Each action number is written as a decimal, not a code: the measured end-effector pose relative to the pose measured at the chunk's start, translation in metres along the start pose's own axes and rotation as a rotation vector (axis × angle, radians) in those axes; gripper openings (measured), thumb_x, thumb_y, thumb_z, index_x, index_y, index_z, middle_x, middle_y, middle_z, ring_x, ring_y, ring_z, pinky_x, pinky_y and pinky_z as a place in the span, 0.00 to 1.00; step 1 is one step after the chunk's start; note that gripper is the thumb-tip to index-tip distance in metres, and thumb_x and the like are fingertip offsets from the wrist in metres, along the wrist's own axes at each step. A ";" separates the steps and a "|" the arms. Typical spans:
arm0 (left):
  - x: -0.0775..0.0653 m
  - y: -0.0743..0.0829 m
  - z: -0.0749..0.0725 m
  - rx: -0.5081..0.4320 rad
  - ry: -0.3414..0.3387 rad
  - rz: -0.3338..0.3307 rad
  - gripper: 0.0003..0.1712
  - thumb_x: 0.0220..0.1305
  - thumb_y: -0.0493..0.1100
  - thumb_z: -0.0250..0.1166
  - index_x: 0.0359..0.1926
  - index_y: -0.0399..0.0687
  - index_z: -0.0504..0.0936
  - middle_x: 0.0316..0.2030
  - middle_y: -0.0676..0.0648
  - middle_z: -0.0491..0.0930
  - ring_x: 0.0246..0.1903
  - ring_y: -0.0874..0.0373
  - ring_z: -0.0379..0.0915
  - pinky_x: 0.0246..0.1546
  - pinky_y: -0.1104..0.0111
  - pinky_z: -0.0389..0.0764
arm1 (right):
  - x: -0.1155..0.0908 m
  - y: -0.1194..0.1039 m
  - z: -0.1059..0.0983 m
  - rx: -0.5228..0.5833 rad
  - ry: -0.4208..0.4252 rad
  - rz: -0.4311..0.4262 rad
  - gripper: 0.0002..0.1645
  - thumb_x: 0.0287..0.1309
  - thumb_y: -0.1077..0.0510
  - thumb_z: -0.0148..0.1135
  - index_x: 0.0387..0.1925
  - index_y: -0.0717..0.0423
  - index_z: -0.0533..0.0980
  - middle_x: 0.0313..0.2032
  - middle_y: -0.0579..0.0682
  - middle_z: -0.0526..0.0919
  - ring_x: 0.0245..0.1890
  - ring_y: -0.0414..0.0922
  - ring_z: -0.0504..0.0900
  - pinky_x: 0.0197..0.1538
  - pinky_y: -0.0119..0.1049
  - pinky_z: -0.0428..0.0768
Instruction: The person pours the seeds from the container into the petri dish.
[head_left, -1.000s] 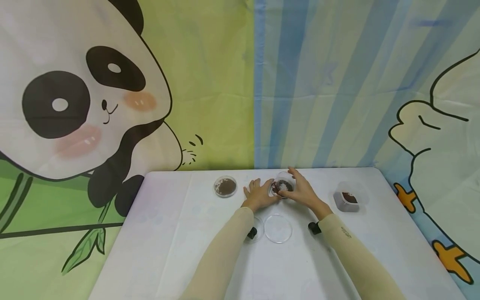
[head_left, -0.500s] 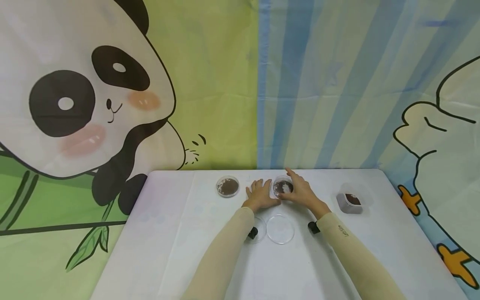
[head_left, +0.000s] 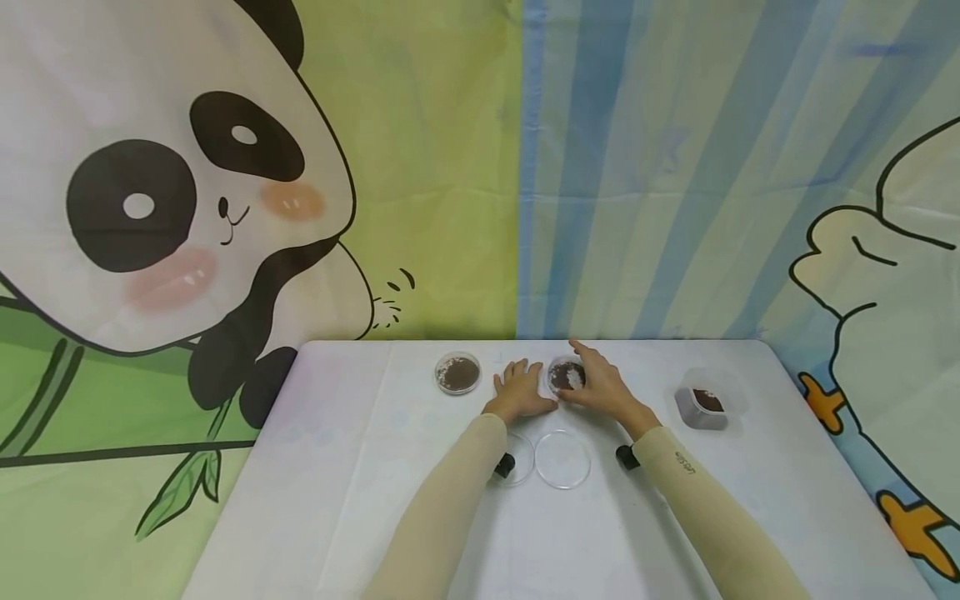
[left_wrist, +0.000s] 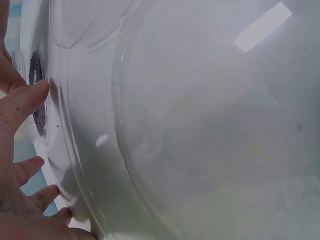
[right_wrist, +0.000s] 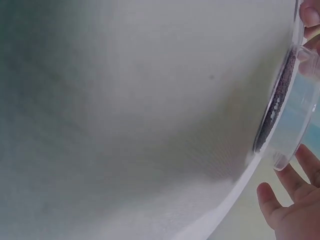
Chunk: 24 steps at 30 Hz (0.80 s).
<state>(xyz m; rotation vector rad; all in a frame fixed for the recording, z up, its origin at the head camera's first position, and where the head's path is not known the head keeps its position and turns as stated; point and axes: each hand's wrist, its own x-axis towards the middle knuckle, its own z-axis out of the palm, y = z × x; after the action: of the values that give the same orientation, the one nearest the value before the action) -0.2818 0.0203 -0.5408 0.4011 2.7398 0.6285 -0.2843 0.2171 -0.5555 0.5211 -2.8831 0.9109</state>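
Observation:
At the table's back, my right hand (head_left: 603, 385) holds a clear round dish (head_left: 564, 375) of dark, soil-like material flecked with white. Its thumb is at the front rim and its fingers span the far side. In the right wrist view, fingertips (right_wrist: 283, 169) touch the dish's clear wall (right_wrist: 292, 127). Just left of it, my left hand (head_left: 521, 392) rests on the table with fingers spread. Its thumb (left_wrist: 32, 95) points toward the dish; contact cannot be told. A second, similar dish (head_left: 457, 373) stands further left.
Two clear round lids (head_left: 562, 459) lie in front of my hands, one partly under my left wrist. They look large in the left wrist view (left_wrist: 120, 100). A plastic tub (head_left: 703, 406) of the same dark material, its clear lid open, stands right. A patterned cloth backdrop rises behind the table.
My left fingers have eased away from the dish. A clear rim that stood out behind it a second ago now sits level with it. My head view has shifted slightly.

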 end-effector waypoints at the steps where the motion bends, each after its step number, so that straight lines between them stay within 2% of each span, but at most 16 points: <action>1: 0.000 -0.001 -0.001 -0.003 -0.002 0.005 0.48 0.60 0.60 0.71 0.76 0.51 0.62 0.75 0.40 0.54 0.74 0.40 0.43 0.68 0.36 0.45 | 0.000 0.000 0.000 -0.001 0.000 0.000 0.62 0.48 0.48 0.80 0.75 0.63 0.54 0.64 0.66 0.70 0.63 0.64 0.69 0.58 0.69 0.67; 9: -0.003 -0.007 -0.011 -0.013 -0.023 0.056 0.45 0.62 0.56 0.70 0.75 0.48 0.63 0.73 0.38 0.58 0.73 0.41 0.50 0.67 0.37 0.52 | -0.004 -0.001 0.002 -0.001 -0.024 0.020 0.59 0.50 0.47 0.78 0.75 0.60 0.54 0.66 0.70 0.65 0.63 0.67 0.68 0.59 0.70 0.66; 13: -0.012 -0.010 -0.017 -0.014 -0.007 0.100 0.43 0.63 0.55 0.69 0.73 0.47 0.65 0.72 0.39 0.61 0.72 0.45 0.54 0.68 0.46 0.59 | -0.009 -0.007 -0.003 0.022 -0.019 0.030 0.57 0.53 0.47 0.76 0.75 0.61 0.55 0.67 0.70 0.63 0.64 0.68 0.66 0.60 0.69 0.66; 17: -0.028 -0.014 -0.025 -0.045 0.008 0.162 0.41 0.65 0.54 0.68 0.73 0.44 0.65 0.72 0.40 0.62 0.72 0.47 0.55 0.70 0.56 0.59 | -0.019 -0.014 -0.011 0.055 0.022 0.041 0.54 0.55 0.50 0.76 0.74 0.63 0.57 0.67 0.69 0.63 0.66 0.68 0.64 0.62 0.68 0.64; 21: -0.051 -0.021 -0.032 -0.065 0.041 0.211 0.41 0.67 0.56 0.66 0.74 0.44 0.64 0.72 0.41 0.62 0.71 0.47 0.57 0.69 0.57 0.61 | -0.034 -0.022 -0.018 0.064 0.062 0.039 0.50 0.58 0.51 0.73 0.73 0.65 0.58 0.66 0.69 0.65 0.66 0.67 0.63 0.62 0.67 0.64; 24: -0.070 -0.028 -0.034 -0.086 0.067 0.223 0.42 0.67 0.59 0.65 0.74 0.45 0.63 0.73 0.41 0.61 0.71 0.48 0.57 0.69 0.56 0.61 | -0.047 -0.029 -0.025 0.088 0.088 0.026 0.48 0.59 0.52 0.72 0.73 0.65 0.58 0.65 0.69 0.66 0.66 0.66 0.63 0.62 0.66 0.64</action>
<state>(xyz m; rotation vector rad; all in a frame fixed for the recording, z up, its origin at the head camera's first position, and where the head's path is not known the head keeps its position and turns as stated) -0.2347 -0.0403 -0.5088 0.6825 2.7408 0.8259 -0.2310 0.2226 -0.5272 0.4388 -2.7881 1.0413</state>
